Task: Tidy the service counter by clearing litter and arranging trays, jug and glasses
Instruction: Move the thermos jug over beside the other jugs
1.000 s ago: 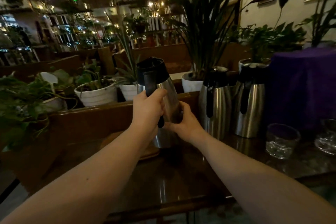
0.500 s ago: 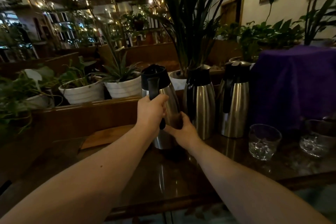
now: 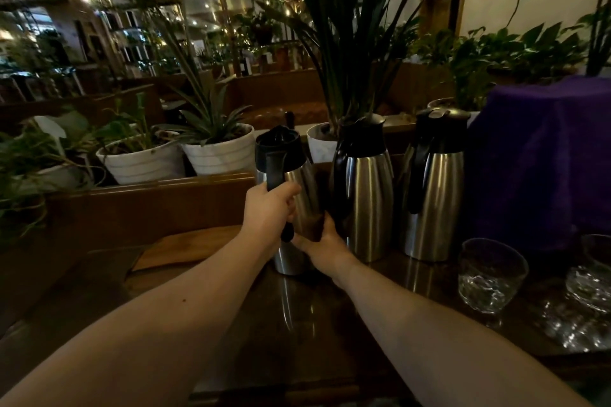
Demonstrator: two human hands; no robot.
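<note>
A steel jug [image 3: 305, 188] with a black lid and handle stands on the dark counter [image 3: 297, 324], tilted slightly right. My left hand [image 3: 267, 215] is closed around its black handle. My right hand [image 3: 325, 246] presses against the jug's lower right side. Right beside it stand a second steel jug [image 3: 367, 192] and a third steel jug [image 3: 433, 195], both upright. A clear glass [image 3: 489, 274] sits at the right, and another glass [image 3: 591, 274] is cut off by the right edge. A wooden tray [image 3: 185, 246] lies flat to the left of the held jug.
A wooden ledge behind the counter carries white plant pots [image 3: 218, 152] with leafy plants. A purple cloth [image 3: 542, 158] covers something tall at the right, behind the glasses. The counter's front edge runs along the bottom.
The held jug has shifted right, off the wooden tray and close against the second jug. Both hands kept their grip. The view has turned left.
</note>
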